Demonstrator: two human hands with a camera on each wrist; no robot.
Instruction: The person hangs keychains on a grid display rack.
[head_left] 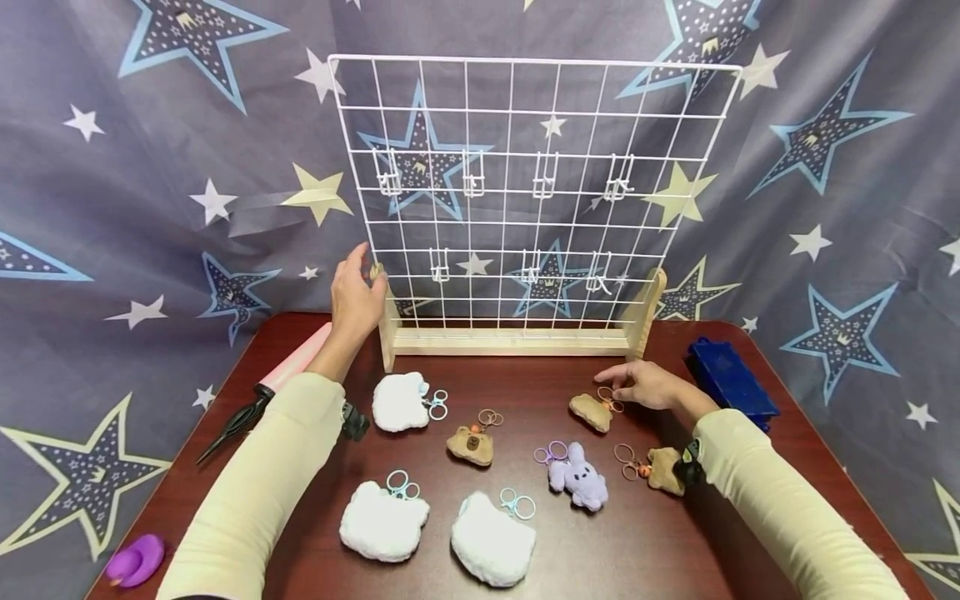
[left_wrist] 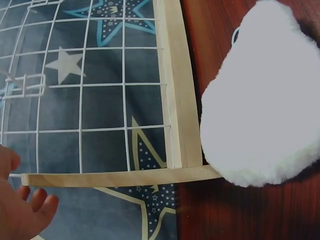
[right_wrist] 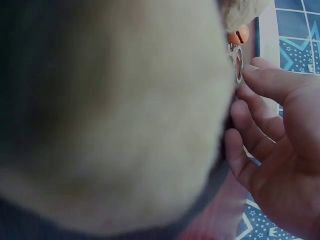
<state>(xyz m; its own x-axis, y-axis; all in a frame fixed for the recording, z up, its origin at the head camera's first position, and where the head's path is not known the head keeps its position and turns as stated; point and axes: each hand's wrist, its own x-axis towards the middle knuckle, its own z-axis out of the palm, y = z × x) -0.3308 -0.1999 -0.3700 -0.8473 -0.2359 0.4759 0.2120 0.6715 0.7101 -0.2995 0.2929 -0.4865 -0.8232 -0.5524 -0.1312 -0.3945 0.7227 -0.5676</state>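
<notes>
A white wire grid rack (head_left: 510,225) stands on a wooden base (head_left: 510,340). My left hand (head_left: 358,292) is at its left wooden side post (left_wrist: 100,179), thumb and loosely bent fingers on either side of the post's tip in the left wrist view. Low over the table, my right hand (head_left: 645,385) reaches to a brown plush keychain (head_left: 591,412), with fingertips right by its metal ring (right_wrist: 239,65). An orange bell (right_wrist: 239,35) hangs between ring and plush. Another brown plush keychain (head_left: 664,471) lies under the right wrist and blurs across the right wrist view.
Several wire hooks (head_left: 543,179) hang on the grid. White plush keychains (head_left: 401,402), a bear keychain (head_left: 471,446) and a lilac plush keychain (head_left: 579,477) lie in front. A pink-handled tool (head_left: 296,358) lies left, a purple object (head_left: 135,560) front left, a blue box (head_left: 731,379) right.
</notes>
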